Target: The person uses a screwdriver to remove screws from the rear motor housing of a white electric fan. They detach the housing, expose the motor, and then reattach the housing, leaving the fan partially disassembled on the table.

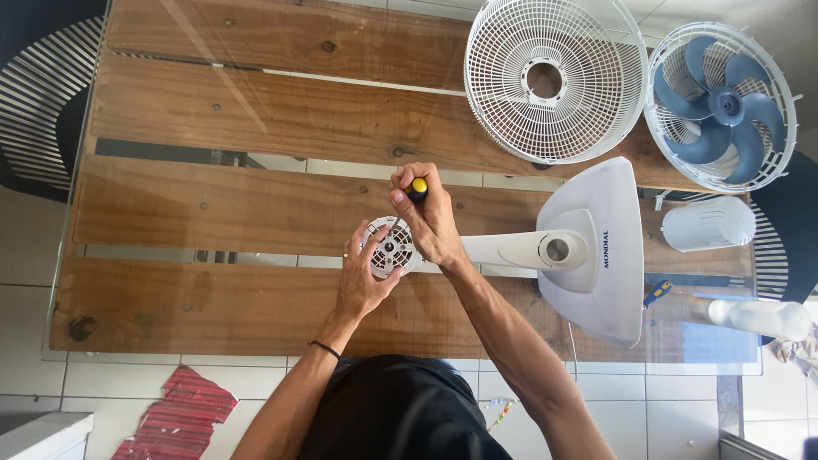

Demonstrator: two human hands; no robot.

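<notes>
The right hand (430,223) is closed around a screwdriver (407,203), fingers wrapped over its yellow-and-black handle, the thin shaft angling down into the face of a fan motor housing (389,248). The left hand (362,281) cups that housing from below and the side, fingers pressed against its rim to steady it. The housing is a round, white, vented plastic part with a dark hub at its centre; it sits at the end of the white fan neck (503,250), which runs across to the broad, smooth, shield-shaped fan base (601,290), all lying flat on the table.

The likely trouble here is the tip slipping out of the screw head: the shaft stands at a slant rather than straight, so it could cam out, chew the screw or jab the left-hand fingers close by. A loosened screw could also roll off and drop through the gaps between the planks.

The table (256,204) is rough wooden planks with knots under a clear glass top. Further off lie a white wire rear grille (554,81), a second grille holding the blue blades (722,106), a ribbed white motor cover (707,223) and a small blue-handled tool (657,292).
</notes>
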